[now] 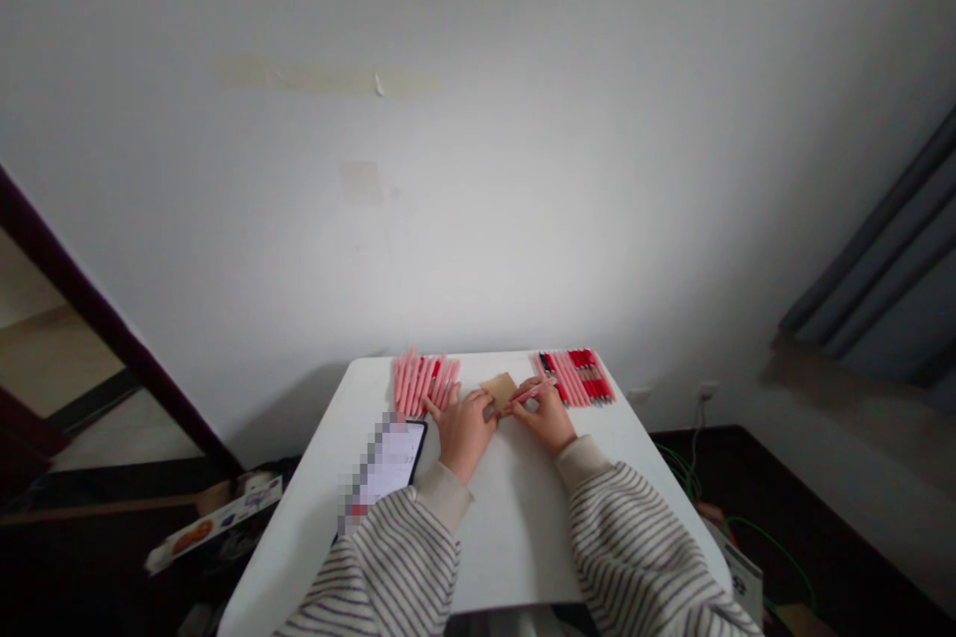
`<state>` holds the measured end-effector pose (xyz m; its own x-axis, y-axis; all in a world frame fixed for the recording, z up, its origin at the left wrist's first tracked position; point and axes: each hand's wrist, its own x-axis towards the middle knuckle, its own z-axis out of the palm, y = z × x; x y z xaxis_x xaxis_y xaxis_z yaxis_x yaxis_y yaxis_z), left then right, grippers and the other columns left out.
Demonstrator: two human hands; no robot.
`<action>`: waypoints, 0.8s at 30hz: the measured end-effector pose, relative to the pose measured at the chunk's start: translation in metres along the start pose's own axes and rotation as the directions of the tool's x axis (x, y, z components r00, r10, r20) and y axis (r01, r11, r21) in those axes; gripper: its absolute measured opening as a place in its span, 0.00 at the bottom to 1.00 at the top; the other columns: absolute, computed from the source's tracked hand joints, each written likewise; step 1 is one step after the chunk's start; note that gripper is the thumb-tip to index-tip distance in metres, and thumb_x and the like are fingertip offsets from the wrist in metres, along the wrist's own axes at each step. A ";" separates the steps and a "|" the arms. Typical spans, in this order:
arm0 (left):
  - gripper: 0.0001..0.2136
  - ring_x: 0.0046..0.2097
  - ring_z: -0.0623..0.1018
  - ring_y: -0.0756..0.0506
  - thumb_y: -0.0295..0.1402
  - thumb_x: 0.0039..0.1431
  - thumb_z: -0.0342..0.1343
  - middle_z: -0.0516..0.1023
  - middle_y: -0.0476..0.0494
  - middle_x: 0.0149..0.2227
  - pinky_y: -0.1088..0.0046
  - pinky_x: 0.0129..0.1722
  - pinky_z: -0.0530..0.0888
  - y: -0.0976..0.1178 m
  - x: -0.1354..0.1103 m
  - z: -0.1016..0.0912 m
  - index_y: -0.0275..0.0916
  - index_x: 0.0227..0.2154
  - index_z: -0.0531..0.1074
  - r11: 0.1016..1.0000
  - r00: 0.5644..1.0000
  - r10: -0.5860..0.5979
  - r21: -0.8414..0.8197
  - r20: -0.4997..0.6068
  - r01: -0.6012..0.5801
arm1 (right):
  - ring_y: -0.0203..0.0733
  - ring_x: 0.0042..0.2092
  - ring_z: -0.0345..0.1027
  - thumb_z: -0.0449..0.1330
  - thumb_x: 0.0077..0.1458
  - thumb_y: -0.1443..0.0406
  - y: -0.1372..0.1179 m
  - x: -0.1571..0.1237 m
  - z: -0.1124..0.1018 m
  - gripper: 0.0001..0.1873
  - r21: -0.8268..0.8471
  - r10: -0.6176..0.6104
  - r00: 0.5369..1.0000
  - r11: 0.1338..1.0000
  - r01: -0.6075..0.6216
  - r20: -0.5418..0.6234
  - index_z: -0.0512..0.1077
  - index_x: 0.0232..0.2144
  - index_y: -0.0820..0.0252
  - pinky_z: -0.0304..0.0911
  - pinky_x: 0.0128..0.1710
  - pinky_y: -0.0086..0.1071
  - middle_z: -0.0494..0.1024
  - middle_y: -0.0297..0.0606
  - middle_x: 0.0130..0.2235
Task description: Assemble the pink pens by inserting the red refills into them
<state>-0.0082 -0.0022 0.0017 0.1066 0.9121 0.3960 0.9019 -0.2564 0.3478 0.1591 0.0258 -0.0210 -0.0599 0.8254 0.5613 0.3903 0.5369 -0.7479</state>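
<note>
A pink pen (535, 390) is gripped in my right hand (551, 418), its tip at the edge of a small tan piece of paper (499, 386). My left hand (464, 430) lies spread on the table, its fingertips at the paper's near left side. Left of that hand, a row of pink pens (410, 384) with a few red parts lies close together. Beyond my right hand is a second row of pens (579, 378), pink, red and black. Part of the paper is hidden by my fingers.
A phone (392, 463) with a lit screen, partly blurred out, lies left of my left forearm on the white table (515, 518). The table stands against a pale wall (493, 219). Green cables (676, 468) are on the floor at right, and a long printed box (216, 523) is at left.
</note>
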 end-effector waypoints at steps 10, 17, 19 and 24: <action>0.12 0.59 0.61 0.35 0.39 0.53 0.56 0.78 0.51 0.49 0.32 0.58 0.43 -0.001 0.001 0.001 0.54 0.41 0.75 1.000 1.000 -0.011 -0.002 0.011 0.011 | 0.42 0.37 0.68 0.63 0.46 0.64 0.000 -0.001 0.002 0.05 -0.054 0.021 1.000 0.998 -0.021 0.002 0.76 0.20 0.54 0.61 0.43 0.37 0.77 0.38 0.28; 0.12 0.60 0.61 0.36 0.40 0.54 0.55 0.77 0.51 0.49 0.30 0.58 0.38 -0.002 0.001 0.002 0.55 0.42 0.75 1.000 1.000 -0.021 -0.003 0.019 0.021 | 0.41 0.37 0.69 0.62 0.47 0.65 0.002 -0.001 0.003 0.06 -0.195 0.023 0.999 0.981 -0.018 0.024 0.75 0.20 0.57 0.61 0.43 0.36 0.77 0.38 0.28; 0.12 0.60 0.61 0.36 0.40 0.53 0.56 0.77 0.52 0.49 0.32 0.59 0.39 -0.002 0.001 0.003 0.55 0.41 0.75 1.000 1.000 -0.024 -0.002 0.017 0.024 | 0.43 0.39 0.68 0.62 0.47 0.64 0.003 -0.001 0.003 0.06 -0.216 0.020 1.000 0.976 -0.018 0.009 0.75 0.20 0.57 0.60 0.44 0.36 0.77 0.38 0.29; 0.12 0.60 0.61 0.36 0.40 0.53 0.56 0.77 0.52 0.49 0.33 0.60 0.41 -0.001 0.001 0.003 0.54 0.41 0.75 0.999 0.999 -0.032 -0.009 0.021 0.032 | 0.44 0.42 0.68 0.62 0.48 0.63 0.003 -0.002 0.002 0.07 -0.241 0.023 1.000 0.970 -0.021 0.005 0.75 0.21 0.56 0.58 0.46 0.38 0.77 0.38 0.31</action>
<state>-0.0080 0.0003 -0.0008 0.0869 0.9264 0.3664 0.9009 -0.2301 0.3681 0.1587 0.0260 -0.0244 -0.0558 0.8386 0.5419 0.6016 0.4614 -0.6521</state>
